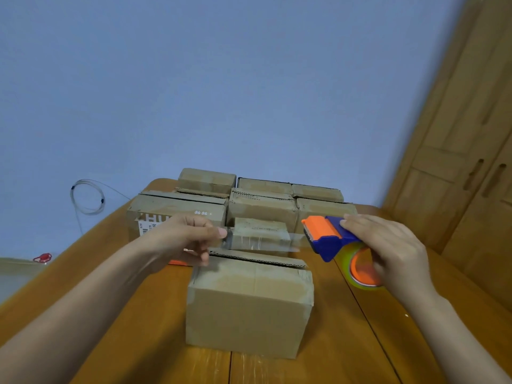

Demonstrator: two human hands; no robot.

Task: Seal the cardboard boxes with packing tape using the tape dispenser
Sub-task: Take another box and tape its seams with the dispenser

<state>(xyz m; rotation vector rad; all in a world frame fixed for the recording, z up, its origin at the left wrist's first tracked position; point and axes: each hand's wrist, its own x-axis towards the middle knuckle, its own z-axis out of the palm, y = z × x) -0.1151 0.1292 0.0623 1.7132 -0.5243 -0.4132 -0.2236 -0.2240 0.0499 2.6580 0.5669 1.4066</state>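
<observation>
Left hand (188, 236) pinching the free end of a clear strip of tape (263, 241) between thumb and fingers; right hand (388, 250) wrapped around the blue and orange tape dispenser (329, 236), forefinger laid along its top. Tape stretched level between both hands, above the far edge of the nearest box (249, 303) on the wooden table (346, 342). One dispenser, one roll (363, 270); about seven more boxes (260, 209) packed together behind, exact count unclear. Both forearms reaching forward, hands raised just over the near box, well apart.
</observation>
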